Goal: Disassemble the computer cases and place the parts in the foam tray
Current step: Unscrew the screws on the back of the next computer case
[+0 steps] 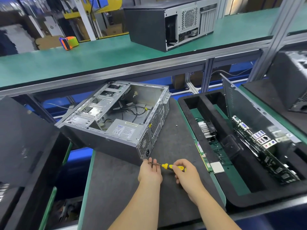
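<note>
One open computer case [119, 120] lies on its side mid-table, its rear corner at my hands; I judge it stiff sheet steel, sharp-edged and heavy with the power supply [124, 129] inside, best held by the frame rails. My right hand [186, 173] grips the yellow screwdriver [172, 167]; my left hand [150, 171], fingers loosely bent, steadies its shaft at the corner. Right of it, the foam tray [187, 100] holds the motherboard [265, 150]; bare mat [116, 188] lies nearer me.
</note>
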`<action>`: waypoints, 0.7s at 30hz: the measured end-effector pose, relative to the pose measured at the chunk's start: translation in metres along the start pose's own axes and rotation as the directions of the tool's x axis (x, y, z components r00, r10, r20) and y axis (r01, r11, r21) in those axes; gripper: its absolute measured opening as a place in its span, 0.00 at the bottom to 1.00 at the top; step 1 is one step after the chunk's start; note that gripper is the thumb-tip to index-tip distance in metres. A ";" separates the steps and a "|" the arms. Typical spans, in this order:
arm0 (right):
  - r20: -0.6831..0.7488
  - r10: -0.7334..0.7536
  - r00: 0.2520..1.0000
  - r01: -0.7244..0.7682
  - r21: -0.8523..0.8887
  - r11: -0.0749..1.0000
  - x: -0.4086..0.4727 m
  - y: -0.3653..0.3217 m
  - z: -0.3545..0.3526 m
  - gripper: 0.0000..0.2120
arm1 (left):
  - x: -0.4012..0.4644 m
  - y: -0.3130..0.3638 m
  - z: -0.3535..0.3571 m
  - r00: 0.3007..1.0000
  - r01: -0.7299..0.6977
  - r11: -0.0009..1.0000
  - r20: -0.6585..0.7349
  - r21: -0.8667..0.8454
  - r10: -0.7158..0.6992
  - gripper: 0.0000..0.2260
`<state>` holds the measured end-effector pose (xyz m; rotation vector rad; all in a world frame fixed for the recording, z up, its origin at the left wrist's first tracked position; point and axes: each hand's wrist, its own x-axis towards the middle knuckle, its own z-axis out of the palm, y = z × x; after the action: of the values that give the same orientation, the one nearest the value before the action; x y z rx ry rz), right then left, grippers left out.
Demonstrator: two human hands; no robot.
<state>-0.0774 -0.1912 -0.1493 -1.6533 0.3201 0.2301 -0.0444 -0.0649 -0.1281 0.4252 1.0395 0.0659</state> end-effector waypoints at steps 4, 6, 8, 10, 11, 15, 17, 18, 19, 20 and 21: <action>0.036 -0.030 0.999 0.028 0.047 0.998 -0.001 -0.001 0.000 0.12 | 0.002 0.000 0.001 1.000 0.004 1.000 0.002 0.003 -0.004 0.17; 0.048 -0.006 0.999 0.003 0.052 0.999 -0.001 -0.001 0.001 0.06 | 0.001 0.000 0.001 1.000 0.008 1.000 0.004 0.002 -0.008 0.17; 0.050 0.070 0.996 -0.070 0.017 0.997 0.000 -0.004 0.002 0.06 | 0.002 0.000 0.001 1.000 0.004 1.000 0.005 0.001 -0.004 0.17; 0.019 0.064 0.998 -0.060 -0.176 0.983 0.002 -0.003 0.002 0.13 | 0.004 -0.001 0.001 1.000 -0.004 1.000 -0.006 0.009 0.004 0.17; -0.001 0.015 1.000 -0.015 -0.259 0.966 0.002 -0.002 0.003 0.13 | 0.004 -0.001 0.001 1.000 -0.011 1.000 -0.013 0.017 0.011 0.17; -0.029 -0.107 0.994 0.100 -0.187 0.977 0.002 -0.003 0.000 0.06 | 0.004 -0.002 0.001 0.998 -0.035 0.998 -0.056 0.048 0.038 0.15; -0.019 -0.097 0.995 0.094 -0.113 0.989 0.002 -0.003 -0.001 0.06 | 0.005 -0.002 0.002 0.998 -0.033 0.998 -0.052 0.061 0.036 0.10; -0.004 -0.089 0.996 0.088 -0.083 0.993 0.002 -0.003 -0.001 0.09 | 0.006 -0.002 0.002 0.998 -0.029 0.998 -0.053 0.057 0.032 0.08; 0.012 -0.084 0.996 0.085 -0.065 0.994 0.002 -0.001 0.000 0.11 | 0.006 -0.002 0.003 0.998 -0.025 0.998 -0.054 0.054 0.028 0.07; 0.022 -0.085 0.996 0.086 -0.049 0.995 0.002 0.001 0.000 0.11 | 0.007 -0.003 0.003 0.998 -0.024 0.998 -0.053 0.052 0.027 0.06; 0.018 -0.084 0.996 0.085 -0.030 0.996 0.003 0.002 -0.001 0.11 | 0.007 -0.003 0.003 0.998 -0.027 0.998 -0.053 0.054 0.030 0.06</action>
<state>-0.0757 -0.1923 -0.1519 -1.6903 0.2345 0.1856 -0.0391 -0.0667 -0.1337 0.4886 1.0906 0.0757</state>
